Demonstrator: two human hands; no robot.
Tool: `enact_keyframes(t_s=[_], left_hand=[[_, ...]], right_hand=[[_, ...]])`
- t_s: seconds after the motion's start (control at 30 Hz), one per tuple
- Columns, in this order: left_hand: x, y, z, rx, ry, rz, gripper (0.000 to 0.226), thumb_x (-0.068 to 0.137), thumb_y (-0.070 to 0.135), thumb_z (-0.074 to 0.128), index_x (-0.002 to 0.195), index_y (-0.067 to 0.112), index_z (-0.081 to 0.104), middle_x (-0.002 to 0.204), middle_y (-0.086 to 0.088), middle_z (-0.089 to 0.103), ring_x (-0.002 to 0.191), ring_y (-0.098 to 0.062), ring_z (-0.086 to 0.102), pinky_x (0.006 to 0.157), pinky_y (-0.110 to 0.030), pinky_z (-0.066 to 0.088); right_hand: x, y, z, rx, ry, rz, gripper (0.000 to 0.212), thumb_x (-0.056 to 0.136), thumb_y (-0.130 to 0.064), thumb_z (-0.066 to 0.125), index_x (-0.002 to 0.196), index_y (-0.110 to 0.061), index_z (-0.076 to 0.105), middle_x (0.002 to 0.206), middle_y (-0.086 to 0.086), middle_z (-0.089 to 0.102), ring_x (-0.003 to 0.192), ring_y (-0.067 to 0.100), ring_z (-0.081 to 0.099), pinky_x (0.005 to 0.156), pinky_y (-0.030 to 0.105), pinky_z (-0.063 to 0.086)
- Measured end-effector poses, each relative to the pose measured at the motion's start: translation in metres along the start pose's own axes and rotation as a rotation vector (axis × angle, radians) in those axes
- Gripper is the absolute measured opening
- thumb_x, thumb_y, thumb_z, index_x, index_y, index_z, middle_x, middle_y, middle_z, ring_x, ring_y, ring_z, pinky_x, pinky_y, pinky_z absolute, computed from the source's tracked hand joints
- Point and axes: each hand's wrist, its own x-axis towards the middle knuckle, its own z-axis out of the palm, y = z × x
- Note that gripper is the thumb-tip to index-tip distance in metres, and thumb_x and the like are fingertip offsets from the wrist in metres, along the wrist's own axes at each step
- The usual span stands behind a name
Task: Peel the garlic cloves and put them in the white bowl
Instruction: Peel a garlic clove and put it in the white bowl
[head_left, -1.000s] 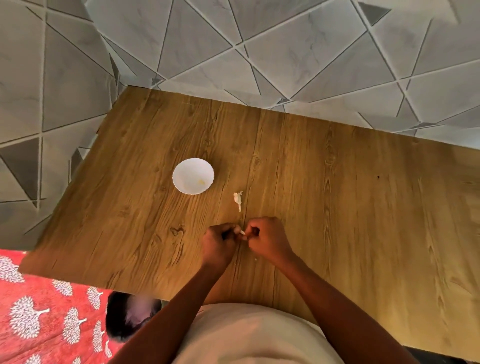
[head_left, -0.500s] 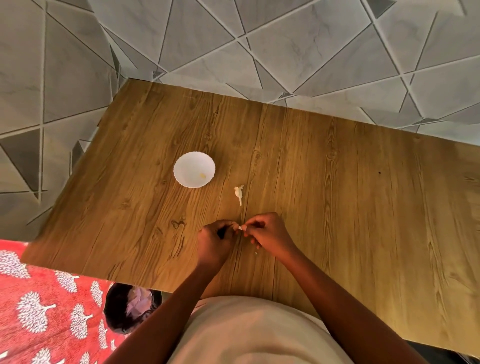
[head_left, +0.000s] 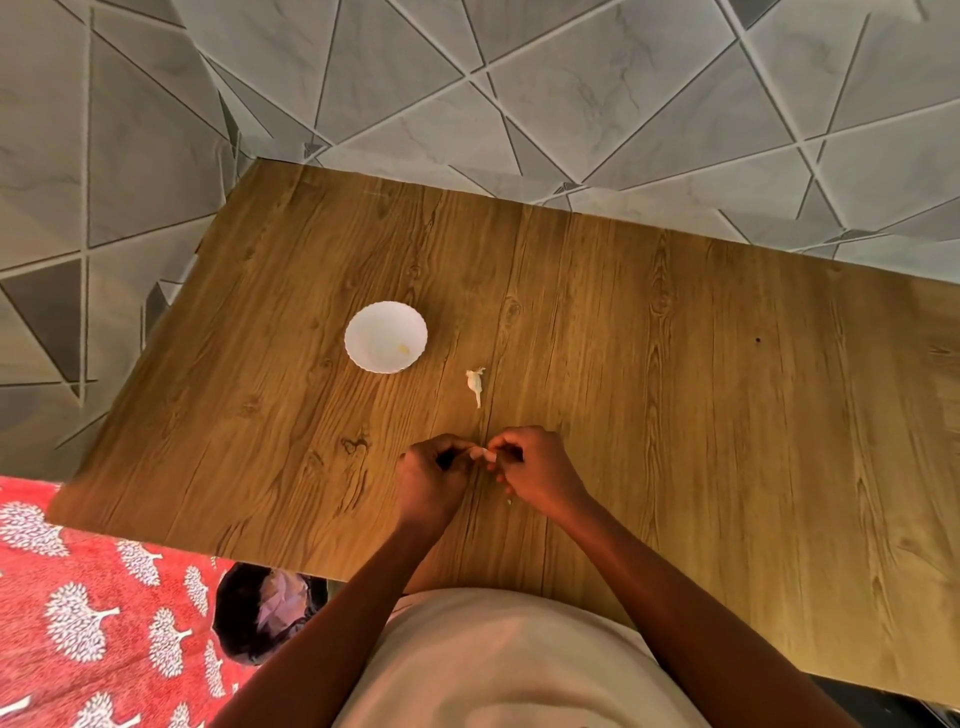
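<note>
Both hands meet low over the wooden table (head_left: 675, 389). My left hand (head_left: 431, 480) and my right hand (head_left: 535, 475) pinch a small pale garlic clove (head_left: 480, 453) between their fingertips; most of the clove is hidden by the fingers. Beyond the hands, a bit of white garlic with a thin papery tail (head_left: 475, 384) lies on the table. The white bowl (head_left: 385, 336) stands further back to the left, with a small yellowish piece inside it.
A tiny skin scrap (head_left: 509, 502) lies by my right wrist. Below the table's near left edge sits a dark bin (head_left: 260, 618) with a plastic liner, on a red patterned cloth (head_left: 93, 623). Grey tiled floor surrounds the table.
The hands have stayed together on the clove, with only small finger movement. The view has shifted slightly.
</note>
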Motion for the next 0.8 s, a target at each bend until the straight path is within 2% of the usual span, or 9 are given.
enact_keyframes(t_s=[0.13,0.2,0.3,0.37,0.43,0.53,0.67,0.8], left_hand=[[-0.001,0.001,0.002,0.108,-0.029,0.114,0.012,0.093,0.006,0.070,0.091,0.015,0.078,0.082,0.010,0.073,0.073,-0.003,0.066,0.066,-0.013,0.048],[-0.001,0.005,0.002,0.201,-0.044,0.232,0.011,0.094,0.003,0.068,0.092,0.011,0.074,0.083,0.005,0.071,0.069,-0.001,0.060,0.063,-0.016,0.044],[0.001,0.007,0.001,0.339,-0.088,0.377,0.008,0.096,0.008,0.064,0.095,0.008,0.072,0.082,-0.003,0.069,0.067,-0.008,0.056,0.060,-0.023,0.045],[0.002,0.007,0.001,0.397,-0.126,0.445,0.013,0.098,0.016,0.062,0.095,0.007,0.070,0.080,-0.005,0.066,0.064,-0.012,0.056,0.055,-0.029,0.047],[0.003,0.007,0.001,0.420,-0.156,0.471,0.009,0.098,0.013,0.064,0.094,0.007,0.069,0.081,-0.005,0.064,0.063,-0.013,0.054,0.054,-0.030,0.047],[0.004,0.006,0.001,0.400,-0.159,0.435,0.006,0.097,0.009,0.066,0.095,0.008,0.072,0.080,-0.001,0.062,0.064,-0.007,0.049,0.057,-0.016,0.038],[0.003,0.000,0.003,0.326,-0.156,0.306,0.011,0.098,0.011,0.064,0.092,0.009,0.073,0.075,0.001,0.062,0.061,-0.011,0.051,0.055,-0.029,0.043],[0.000,-0.003,0.005,0.153,-0.131,0.133,0.018,0.096,0.010,0.065,0.081,0.012,0.074,0.064,0.000,0.062,0.053,-0.012,0.051,0.052,-0.031,0.040]], right_hand=[[-0.004,0.002,-0.001,-0.011,0.024,-0.052,0.014,0.097,-0.010,0.063,0.097,-0.014,0.076,0.078,-0.003,0.071,0.064,0.006,0.066,0.063,0.025,0.057],[-0.004,0.001,-0.003,-0.029,0.052,-0.069,0.013,0.096,-0.009,0.064,0.094,-0.013,0.076,0.078,-0.004,0.069,0.068,0.005,0.064,0.066,0.024,0.053],[-0.004,0.003,-0.006,-0.045,0.076,-0.085,0.011,0.094,-0.010,0.066,0.093,-0.013,0.077,0.077,-0.004,0.069,0.070,0.005,0.063,0.066,0.022,0.050],[-0.005,0.005,-0.007,-0.069,0.063,-0.108,0.011,0.093,-0.009,0.067,0.093,-0.012,0.078,0.078,0.000,0.071,0.071,0.008,0.064,0.066,0.022,0.049],[-0.005,0.007,-0.007,-0.095,0.068,-0.135,0.012,0.091,-0.007,0.068,0.093,-0.012,0.079,0.079,0.002,0.072,0.071,0.009,0.065,0.065,0.019,0.048],[-0.005,0.008,-0.004,-0.126,0.109,-0.184,0.012,0.089,-0.006,0.069,0.088,-0.012,0.079,0.076,0.002,0.072,0.069,0.011,0.064,0.065,0.028,0.052],[-0.006,0.010,-0.001,-0.199,0.141,-0.261,0.012,0.083,-0.002,0.070,0.087,-0.009,0.079,0.077,0.004,0.072,0.071,0.015,0.064,0.068,0.036,0.055],[-0.005,0.015,0.003,-0.222,0.139,-0.305,0.018,0.078,0.003,0.071,0.091,-0.008,0.079,0.081,0.003,0.072,0.073,0.014,0.065,0.068,0.037,0.056]])
